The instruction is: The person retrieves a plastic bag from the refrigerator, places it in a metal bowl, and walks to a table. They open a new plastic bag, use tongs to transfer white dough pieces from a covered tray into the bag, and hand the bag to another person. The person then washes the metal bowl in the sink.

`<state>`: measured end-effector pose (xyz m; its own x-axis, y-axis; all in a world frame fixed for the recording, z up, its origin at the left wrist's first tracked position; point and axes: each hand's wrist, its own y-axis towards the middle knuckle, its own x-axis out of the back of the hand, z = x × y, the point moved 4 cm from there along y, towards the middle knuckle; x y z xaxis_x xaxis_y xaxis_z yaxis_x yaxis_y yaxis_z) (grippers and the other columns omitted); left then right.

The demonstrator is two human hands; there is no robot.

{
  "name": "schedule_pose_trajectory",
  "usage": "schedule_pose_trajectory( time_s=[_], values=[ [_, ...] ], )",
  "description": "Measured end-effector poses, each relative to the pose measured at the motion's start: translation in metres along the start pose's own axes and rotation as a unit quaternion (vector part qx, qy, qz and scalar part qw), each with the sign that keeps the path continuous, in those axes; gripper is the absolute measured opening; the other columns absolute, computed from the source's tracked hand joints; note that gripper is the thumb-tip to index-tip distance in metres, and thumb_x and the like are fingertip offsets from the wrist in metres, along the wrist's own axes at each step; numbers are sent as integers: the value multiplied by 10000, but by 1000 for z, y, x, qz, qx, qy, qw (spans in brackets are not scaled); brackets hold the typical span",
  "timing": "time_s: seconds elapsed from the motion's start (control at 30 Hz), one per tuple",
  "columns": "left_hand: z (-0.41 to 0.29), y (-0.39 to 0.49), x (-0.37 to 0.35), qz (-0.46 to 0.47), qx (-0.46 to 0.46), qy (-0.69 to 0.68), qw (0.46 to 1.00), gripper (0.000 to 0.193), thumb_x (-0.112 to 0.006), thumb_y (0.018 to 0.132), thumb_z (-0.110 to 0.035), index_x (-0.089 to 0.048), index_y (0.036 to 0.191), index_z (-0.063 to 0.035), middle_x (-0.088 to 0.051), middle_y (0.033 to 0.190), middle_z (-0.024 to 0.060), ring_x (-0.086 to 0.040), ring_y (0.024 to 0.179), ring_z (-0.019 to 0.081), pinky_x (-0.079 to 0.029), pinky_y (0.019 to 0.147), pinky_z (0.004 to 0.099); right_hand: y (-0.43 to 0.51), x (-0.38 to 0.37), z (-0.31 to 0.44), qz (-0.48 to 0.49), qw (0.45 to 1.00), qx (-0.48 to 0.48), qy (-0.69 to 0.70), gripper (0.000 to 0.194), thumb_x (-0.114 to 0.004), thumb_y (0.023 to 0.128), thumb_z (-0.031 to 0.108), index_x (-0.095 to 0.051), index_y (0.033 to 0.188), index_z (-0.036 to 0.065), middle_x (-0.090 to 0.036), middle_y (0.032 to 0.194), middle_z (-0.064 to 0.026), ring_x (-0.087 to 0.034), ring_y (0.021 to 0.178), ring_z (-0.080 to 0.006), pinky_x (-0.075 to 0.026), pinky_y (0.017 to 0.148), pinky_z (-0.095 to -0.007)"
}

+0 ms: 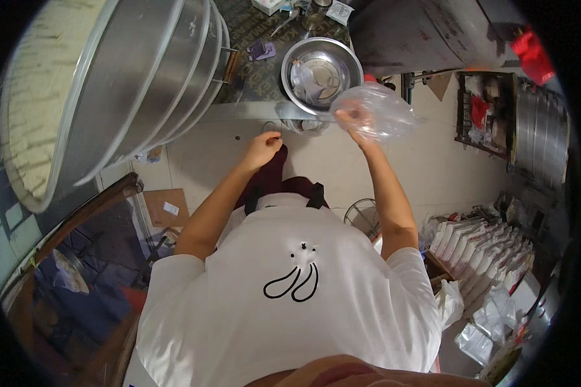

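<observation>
A thin clear plastic bag [392, 113] is in my right hand [360, 128], its loose part spreading to the right over the fingers. The film partly veils that hand. Just beyond it, a round stainless steel bowl [290, 94] stands at the counter's edge with crumpled clear plastic [304, 80] inside. My left hand [264, 150] is to the left, in front of the counter edge, its fingers curled together. Nothing shows in its grip, and it is apart from the bowl.
Large stacked metal trays [140, 63] fill the left, topped by a pale slatted surface [48, 96]. The patterned counter [252, 92] bears a purple object [261, 50], a spoon [285, 22] and a jar [316, 13]. Stacked white packages [474, 246] lie at lower right, near a round wire rack [363, 215].
</observation>
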<state>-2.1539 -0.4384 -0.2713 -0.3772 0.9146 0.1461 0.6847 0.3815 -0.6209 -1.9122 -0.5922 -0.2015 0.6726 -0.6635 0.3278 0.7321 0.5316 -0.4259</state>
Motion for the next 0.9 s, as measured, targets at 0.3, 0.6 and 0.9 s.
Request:
schedule_pose_trajectory(
  time_s=[0.3, 0.6, 0.9],
  values=[
    [20, 121, -21, -101, 95, -24, 990, 444, -674, 796, -262, -584, 1177, -51, -683, 914, 71, -643, 867, 189, -488, 780, 306, 143, -70, -47, 144, 954, -12, -263, 766, -782, 642, 503, -542, 1182, 16, -598, 1143, -150, -566, 1078, -280, -451, 922, -360],
    [12, 151, -46, -116, 171, -237, 949, 351, -586, 913, -210, -527, 1198, -13, -622, 946, 63, -608, 778, 140, -518, 661, 278, 251, -122, -114, 194, 877, 21, -438, 734, -689, 676, 535, -515, 1255, 120, -547, 1229, -112, -483, 1188, -233, -379, 994, -343],
    [6, 159, -63, -155, 175, -296, 926, 185, -529, 933, -149, -561, 1022, 10, -618, 900, 72, -597, 684, 132, -532, 540, 262, 260, -130, -112, 374, 772, -50, -511, 739, -623, 737, 627, -530, 1287, 143, -530, 1284, -162, -502, 1177, -270, -360, 1015, -340]
  ],
)
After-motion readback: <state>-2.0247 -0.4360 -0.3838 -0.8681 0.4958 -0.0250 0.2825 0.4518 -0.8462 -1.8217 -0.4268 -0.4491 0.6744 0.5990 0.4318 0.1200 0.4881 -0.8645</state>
